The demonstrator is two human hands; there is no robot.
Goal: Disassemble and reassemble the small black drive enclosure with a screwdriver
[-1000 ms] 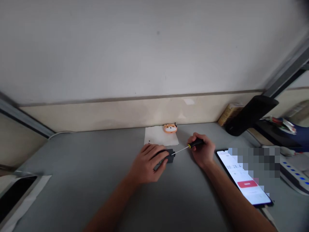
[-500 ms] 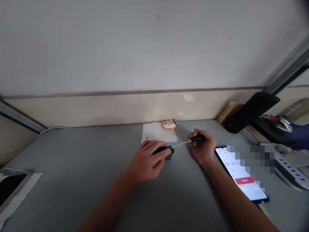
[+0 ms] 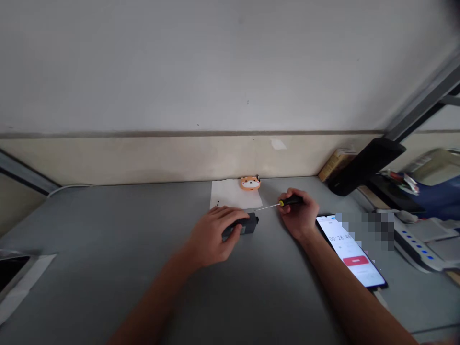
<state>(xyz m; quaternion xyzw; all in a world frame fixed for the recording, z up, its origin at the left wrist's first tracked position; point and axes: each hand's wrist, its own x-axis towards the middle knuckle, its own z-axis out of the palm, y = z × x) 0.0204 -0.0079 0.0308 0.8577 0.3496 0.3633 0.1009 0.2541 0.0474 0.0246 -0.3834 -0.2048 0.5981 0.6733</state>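
My left hand (image 3: 215, 235) is closed around a small dark grey box-shaped device (image 3: 248, 223) with a black knob-like part at its right end. The device lies on the grey table. In my right hand (image 3: 300, 215) is a screwdriver (image 3: 291, 201) with a black and yellow handle, its thin shaft pointing left. The screwdriver's tip is close to the device's upper right edge; whether they touch I cannot tell. Behind the device lies a white sheet of paper (image 3: 230, 191) with small dark specks, probably screws, near its left edge.
An orange animal-face case (image 3: 250, 183) sits on the paper's far edge. Right of my arm lies a lit phone (image 3: 355, 254) showing a timer. A power strip (image 3: 419, 247), a black cylinder (image 3: 366, 167) and a book (image 3: 337, 163) stand farther right. The wall (image 3: 161, 160) closes the back.
My left hand has shifted its fingers along the device, showing more of its front side. A second dark speck now shows on the paper. The camera view has turned slightly.
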